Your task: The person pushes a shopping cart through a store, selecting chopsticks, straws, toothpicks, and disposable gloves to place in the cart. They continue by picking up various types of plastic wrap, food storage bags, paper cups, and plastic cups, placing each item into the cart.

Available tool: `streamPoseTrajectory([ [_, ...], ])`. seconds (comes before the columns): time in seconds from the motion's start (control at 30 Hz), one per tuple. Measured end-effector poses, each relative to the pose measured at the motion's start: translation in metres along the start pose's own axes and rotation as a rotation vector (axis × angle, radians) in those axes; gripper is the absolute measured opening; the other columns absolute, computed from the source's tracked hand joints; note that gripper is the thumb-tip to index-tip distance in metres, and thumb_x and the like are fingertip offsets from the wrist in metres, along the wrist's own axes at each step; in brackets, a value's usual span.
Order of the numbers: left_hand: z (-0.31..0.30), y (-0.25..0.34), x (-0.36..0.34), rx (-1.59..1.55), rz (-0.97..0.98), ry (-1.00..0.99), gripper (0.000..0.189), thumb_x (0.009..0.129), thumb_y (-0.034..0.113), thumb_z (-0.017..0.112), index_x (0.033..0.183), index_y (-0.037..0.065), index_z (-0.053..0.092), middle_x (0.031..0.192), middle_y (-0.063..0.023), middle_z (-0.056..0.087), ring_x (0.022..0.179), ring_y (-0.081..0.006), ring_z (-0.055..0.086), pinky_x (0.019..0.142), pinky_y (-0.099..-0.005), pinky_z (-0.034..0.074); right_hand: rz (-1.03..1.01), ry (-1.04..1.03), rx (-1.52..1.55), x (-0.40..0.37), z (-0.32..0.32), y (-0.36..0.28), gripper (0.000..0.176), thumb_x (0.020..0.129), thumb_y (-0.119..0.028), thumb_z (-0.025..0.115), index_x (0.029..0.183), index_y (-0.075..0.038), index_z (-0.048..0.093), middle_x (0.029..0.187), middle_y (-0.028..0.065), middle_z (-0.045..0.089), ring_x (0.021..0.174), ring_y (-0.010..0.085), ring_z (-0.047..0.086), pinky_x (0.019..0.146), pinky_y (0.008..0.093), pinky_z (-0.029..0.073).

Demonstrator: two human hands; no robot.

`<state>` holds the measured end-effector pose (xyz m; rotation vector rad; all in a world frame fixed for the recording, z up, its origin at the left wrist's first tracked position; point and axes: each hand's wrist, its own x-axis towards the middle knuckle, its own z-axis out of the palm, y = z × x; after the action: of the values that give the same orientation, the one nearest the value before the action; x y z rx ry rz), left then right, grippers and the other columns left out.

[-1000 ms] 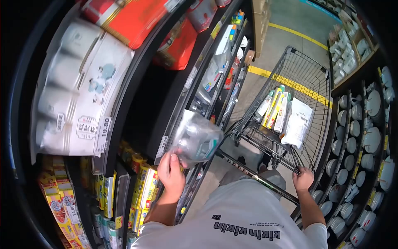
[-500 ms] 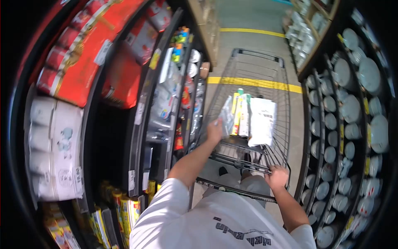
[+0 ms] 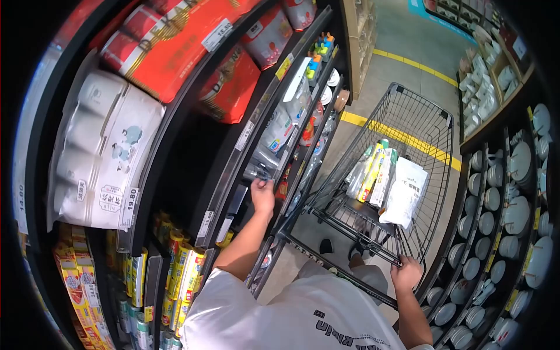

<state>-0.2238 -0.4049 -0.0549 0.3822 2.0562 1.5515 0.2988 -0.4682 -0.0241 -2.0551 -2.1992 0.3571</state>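
— Shop aisle, dark shelves [image 3: 224,175] beside me. Where's my left hand [image 3: 263,195]?
— Up at the clear plastic packet [image 3: 261,171] on the middle shelf, straight ahead of its fingertips, which touch it. Closed or not, I cannot tell. My right hand [image 3: 406,273] clamps the black wire cart [image 3: 426,125] by its handle, well apart.
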Motion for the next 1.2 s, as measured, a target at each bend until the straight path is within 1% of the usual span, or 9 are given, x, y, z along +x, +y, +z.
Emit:
streamPoseTrajectory([
  [0.07, -0.007, 0.021, -0.003, 0.197, -0.007, 0.12, 0.085, 0.088, 0.02, 0.079, 0.15, -0.009, 0.028, 0.154, -0.0255, 0.037, 0.13, -0.0317, 0.053, 0.108, -0.037, 0.042, -0.013, 0.007, -0.006, 0.002, -0.002, -0.001, 0.029, 0.067, -0.022, 0.076, 0.094, -0.013, 0.077, 0.092, 0.0066, 0.071, 0.093, 0.0291, 0.066, 0.084, 0.0427, 0.05],
  [0.2, -0.001, 0.006, 0.028, 0.34, 0.023, 0.218, 0.106, 0.079, 0.039, 0.087, 0.148, -0.014, 0.027, 0.152, -0.0329, 0.037, 0.139, -0.0416, 0.043, 0.116, -0.0417, 0.036, -0.039, 0.019, -0.036, 0.006, -0.004, -0.002, 0.028, 0.068, -0.023, 0.076, 0.094, -0.014, 0.078, 0.096, 0.0072, 0.072, 0.095, 0.0293, 0.067, 0.085, 0.0427, 0.051],
  [0.37, -0.005, -0.036, 0.103, 0.529, -0.146, 0.287, 0.1, 0.073, 0.077, 0.073, 0.1, -0.019, 0.066, 0.101, -0.0316, 0.071, 0.091, -0.0409, 0.07, 0.086, -0.0483, 0.054, -0.067, 0.029, -0.078, 0.005, 0.002, 0.005, 0.033, 0.07, -0.03, 0.077, 0.099, -0.015, 0.077, 0.094, 0.0074, 0.072, 0.091, 0.0297, 0.068, 0.083, 0.0431, 0.051],
  [0.53, -0.002, -0.027, 0.091, 0.586, -0.197, 0.396, 0.087, 0.077, 0.063, 0.078, 0.11, -0.016, 0.063, 0.108, -0.0284, 0.07, 0.099, -0.0374, 0.07, 0.091, -0.0448, 0.053, -0.067, 0.03, -0.105, 0.003, 0.005, 0.003, 0.027, 0.07, -0.032, 0.078, 0.093, -0.017, 0.075, 0.085, 0.0036, 0.068, 0.086, 0.0259, 0.066, 0.078, 0.042, 0.051],
  [0.7, -0.005, -0.043, 0.025, 0.154, 0.382, 0.132, 0.081, 0.074, 0.007, 0.087, 0.142, -0.004, 0.043, 0.135, -0.0179, 0.055, 0.122, -0.03, 0.058, 0.103, -0.0405, 0.047, -0.058, 0.032, -0.089, 0.001, 0.007, 0.007, 0.028, 0.069, -0.032, 0.079, 0.093, -0.018, 0.075, 0.086, 0.0034, 0.069, 0.086, 0.0256, 0.066, 0.078, 0.0416, 0.051],
  [0.83, -0.031, -0.037, -0.021, 0.237, 0.763, -0.152, 0.084, 0.074, -0.004, 0.084, 0.146, -0.003, 0.039, 0.143, -0.0165, 0.048, 0.128, -0.03, 0.052, 0.11, -0.0386, 0.04, -0.049, 0.042, -0.057, 0.002, 0.004, 0.006, 0.025, 0.068, -0.03, 0.077, 0.089, -0.017, 0.074, 0.084, 0.0033, 0.068, 0.085, 0.0259, 0.066, 0.076, 0.0426, 0.05],
  [0.87, -0.034, -0.024, -0.039, 0.147, 0.664, -0.244, 0.083, 0.075, -0.005, 0.083, 0.146, -0.003, 0.04, 0.143, -0.0175, 0.048, 0.131, -0.0304, 0.05, 0.112, -0.0394, 0.038, -0.05, 0.03, -0.058, 0.002, 0.0, 0.004, 0.023, 0.069, -0.03, 0.076, 0.087, -0.016, 0.072, 0.083, 0.0037, 0.067, 0.085, 0.0264, 0.065, 0.076, 0.0429, 0.049],
  [1.03, -0.047, 0.066, -0.111, 0.559, 1.091, -0.297, 0.084, 0.076, 0.005, 0.084, 0.145, -0.001, 0.036, 0.144, -0.0211, 0.047, 0.134, -0.0367, 0.047, 0.115, -0.0477, 0.035, -0.017, 0.014, -0.01, 0.002, -0.003, 0.005, 0.023, 0.07, -0.028, 0.077, 0.087, -0.014, 0.073, 0.083, 0.0038, 0.066, 0.086, 0.0264, 0.065, 0.08, 0.0416, 0.05],
  [1.2, 0.017, 0.116, -0.15, 0.355, 1.207, -0.502, 0.083, 0.084, 0.037, 0.081, 0.142, -0.001, 0.037, 0.14, -0.0217, 0.044, 0.132, -0.0363, 0.047, 0.113, -0.0484, 0.039, 0.012, -0.023, 0.042, 0.004, -0.012, 0.003, 0.023, 0.07, -0.027, 0.077, 0.089, -0.014, 0.074, 0.084, 0.0044, 0.067, 0.088, 0.0258, 0.065, 0.082, 0.0413, 0.05],
])
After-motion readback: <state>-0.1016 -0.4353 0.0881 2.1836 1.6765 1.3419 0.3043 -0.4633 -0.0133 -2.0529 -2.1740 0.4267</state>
